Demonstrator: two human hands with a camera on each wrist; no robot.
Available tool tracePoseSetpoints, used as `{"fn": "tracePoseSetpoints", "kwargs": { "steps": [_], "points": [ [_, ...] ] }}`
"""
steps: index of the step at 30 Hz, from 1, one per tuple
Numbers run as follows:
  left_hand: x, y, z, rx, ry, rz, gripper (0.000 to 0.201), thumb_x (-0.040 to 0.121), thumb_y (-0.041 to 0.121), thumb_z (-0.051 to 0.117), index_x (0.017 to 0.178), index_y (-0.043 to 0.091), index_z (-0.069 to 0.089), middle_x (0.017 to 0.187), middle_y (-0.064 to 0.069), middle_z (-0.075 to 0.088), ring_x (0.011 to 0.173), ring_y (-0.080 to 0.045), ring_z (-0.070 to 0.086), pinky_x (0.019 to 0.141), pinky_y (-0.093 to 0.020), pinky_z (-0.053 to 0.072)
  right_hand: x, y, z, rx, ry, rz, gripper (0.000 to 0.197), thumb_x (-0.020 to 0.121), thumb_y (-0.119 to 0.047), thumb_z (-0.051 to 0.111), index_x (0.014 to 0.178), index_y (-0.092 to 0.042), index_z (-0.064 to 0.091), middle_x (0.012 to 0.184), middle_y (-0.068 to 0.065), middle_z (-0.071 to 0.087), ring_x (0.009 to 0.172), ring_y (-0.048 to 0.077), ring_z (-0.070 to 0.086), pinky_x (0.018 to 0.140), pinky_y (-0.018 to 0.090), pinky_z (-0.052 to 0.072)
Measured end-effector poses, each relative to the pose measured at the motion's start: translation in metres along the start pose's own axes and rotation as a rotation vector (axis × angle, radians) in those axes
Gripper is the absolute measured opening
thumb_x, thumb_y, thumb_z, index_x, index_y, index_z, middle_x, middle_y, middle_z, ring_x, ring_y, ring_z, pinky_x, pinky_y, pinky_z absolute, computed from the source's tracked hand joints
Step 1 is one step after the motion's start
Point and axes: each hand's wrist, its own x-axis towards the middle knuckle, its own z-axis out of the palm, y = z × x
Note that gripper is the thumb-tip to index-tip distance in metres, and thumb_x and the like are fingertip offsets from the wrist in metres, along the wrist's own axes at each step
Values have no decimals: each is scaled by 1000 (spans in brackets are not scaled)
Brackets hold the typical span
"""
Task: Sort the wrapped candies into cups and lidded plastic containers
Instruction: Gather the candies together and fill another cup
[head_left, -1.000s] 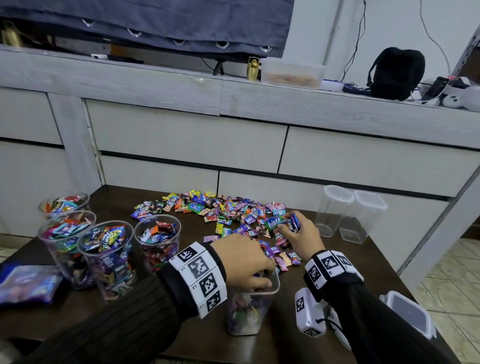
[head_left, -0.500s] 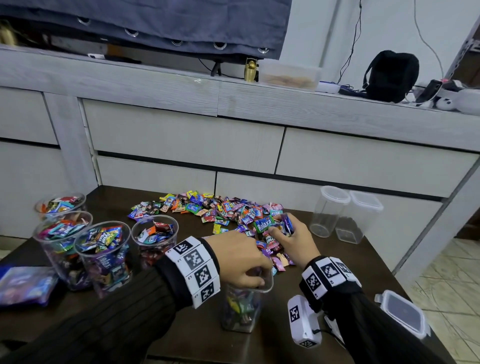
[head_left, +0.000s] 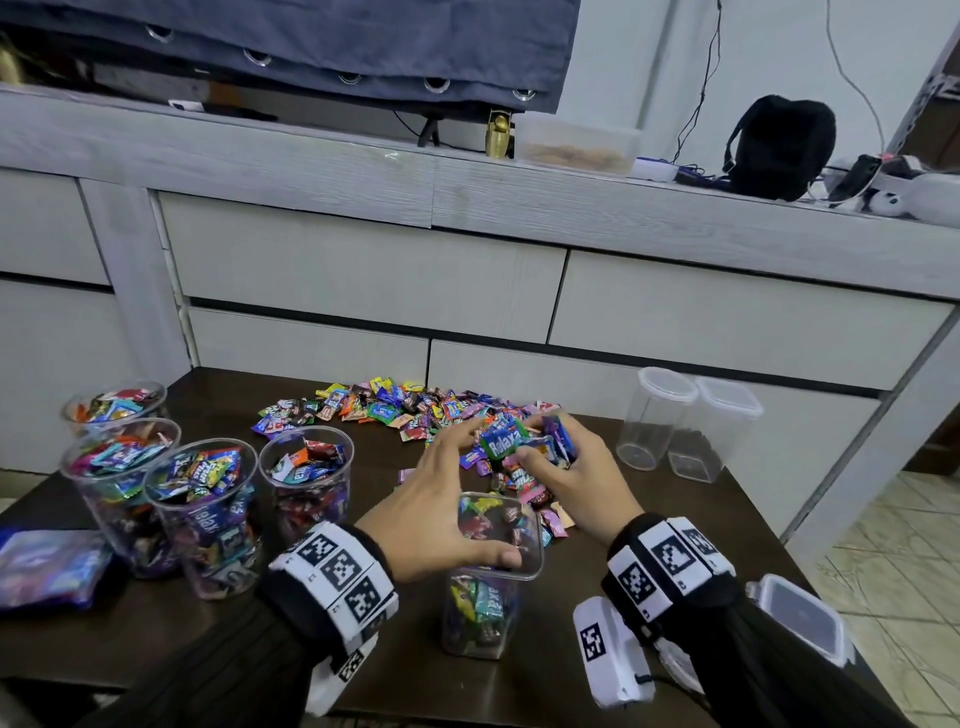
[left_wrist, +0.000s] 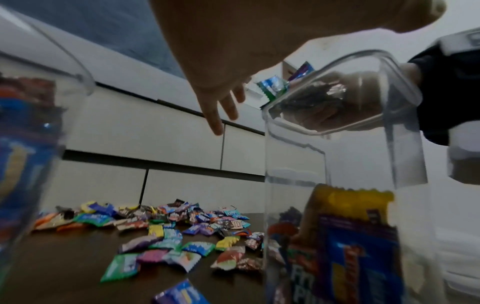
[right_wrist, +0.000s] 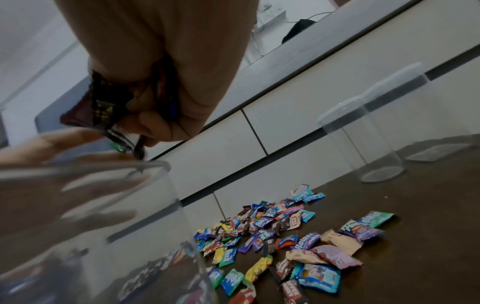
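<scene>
Low in the middle of the head view stands a clear square container (head_left: 491, 597), lid off and partly filled with wrapped candies. The left hand (head_left: 441, 499) hangs over its rim with fingers spread and relaxed — the thumb touches the near edge, and nothing is held. Just above it in the frame, the right hand (head_left: 563, 467) is curled round a bunch of candies (head_left: 524, 444), a green wrapper sticking out toward the left hand. The loose candy pile (head_left: 410, 408) lies on the dark table (head_left: 649, 519) behind both hands. Four filled cups (head_left: 208, 514) cluster at the left; two lidded containers (head_left: 685, 423) stand at the right.
</scene>
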Motion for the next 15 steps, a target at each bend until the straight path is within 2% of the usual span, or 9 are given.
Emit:
{"fn": "tracePoseSetpoints", "kwargs": {
  "steps": [2,5,7,9,13,15],
  "points": [
    [-1,-4,6,-104,-34,-36,140,38,93,64,144,49,-17,153,27,3,140,7,11,114,-25,17,-8,-6,4,-48,-31,-46,18,87,-19,67,103,-19,58,95,2,70,92,17,66,85,38,51],
    [-2,-9,10,-134,-44,-57,144,37,89,69,150,44,-9,157,21,15,143,1,18,116,-28,19,-19,-12,9,-61,-108,-89,20,86,-16,68,105,-17,60,91,-2,71,86,12,68,81,34,53],
    [-3,-10,12,-135,-65,-48,135,39,82,75,146,50,0,157,16,24,144,-3,24,119,-35,25,-22,-13,11,-115,-152,-132,22,85,-13,68,105,-16,61,92,-2,69,83,9,65,79,29,52],
    [-4,-12,16,-169,-82,-22,130,41,75,81,146,48,9,154,14,32,141,-3,31,117,-38,31,-23,-15,11,-191,-197,-180,23,84,-11,67,106,-14,61,93,0,68,82,10,62,77,25,48],
    [-7,-17,21,-152,-83,-19,122,39,77,81,140,49,18,143,22,40,133,4,39,114,-32,35,-21,-17,13,-318,-278,-260,24,84,-11,66,108,-8,60,95,3,66,83,7,56,76,16,41],
    [-7,-20,24,-148,-71,-20,118,41,78,80,140,39,28,137,17,48,127,1,47,109,-34,41,-20,-17,15,-372,-313,-277,23,86,-15,65,107,-8,59,96,4,65,83,8,54,75,18,41]
  ]
}}
